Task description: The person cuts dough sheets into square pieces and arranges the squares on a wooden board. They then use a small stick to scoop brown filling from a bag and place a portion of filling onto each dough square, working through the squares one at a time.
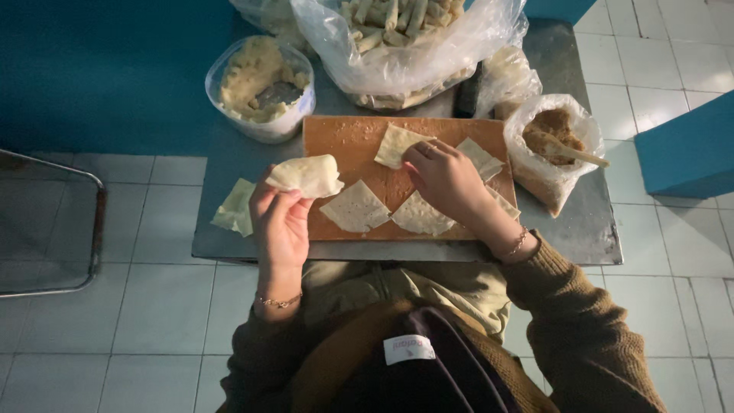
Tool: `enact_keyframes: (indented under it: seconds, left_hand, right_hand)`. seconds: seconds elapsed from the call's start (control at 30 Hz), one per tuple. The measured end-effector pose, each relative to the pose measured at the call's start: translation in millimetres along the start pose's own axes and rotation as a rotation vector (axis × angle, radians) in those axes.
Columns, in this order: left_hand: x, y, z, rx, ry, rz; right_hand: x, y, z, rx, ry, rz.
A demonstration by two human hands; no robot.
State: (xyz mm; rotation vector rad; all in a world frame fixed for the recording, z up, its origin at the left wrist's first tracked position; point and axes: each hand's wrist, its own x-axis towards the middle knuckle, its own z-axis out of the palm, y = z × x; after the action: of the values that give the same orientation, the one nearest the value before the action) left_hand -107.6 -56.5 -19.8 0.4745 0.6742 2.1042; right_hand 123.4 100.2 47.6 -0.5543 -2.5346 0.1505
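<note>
Above left edge of wooden board (344,138), stack of pale wrapper sheets (306,175) is held in left hand (280,222), fingers curled under it. Right hand (446,180) is laid flat on board, fingertips pressed on upper square wrapper (396,143) (nothing gripped). Two more squares (355,206) are spread near board's front edge. Tub of filling (260,84) is set behind left, bag of rolled pieces (405,38) behind, bag with spoon (554,145) right.
</note>
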Motion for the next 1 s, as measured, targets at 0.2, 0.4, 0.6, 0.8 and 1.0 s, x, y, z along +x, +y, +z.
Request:
enact_keyframes:
  seconds: [0.2, 0.4, 0.6, 0.8, 1.0]
  left_hand:
    - [-9, -25, 12, 0.203, -0.089, -0.096]
    - [-26, -25, 31, 0.550, -0.259, -0.015]
    - [-53, -12, 80, 0.910, -0.521, 0.403]
    - [-73, 10, 97, 1.120, -0.584, 0.567]
    - [-70, -7, 95, 0.638, -0.475, 0.331]
  right_hand:
    - [2, -6, -7, -0.013, -0.040, 0.043]
    - [1, -32, -37, 0.065, 0.053, 0.047]
    - [-32, -91, -45, 0.503, 0.182, 0.220]
    - [-60, -101, -39, 0.787, 0.270, 0.294]
    - [-79, -85, -22, 1.660, 0.225, 0.535]
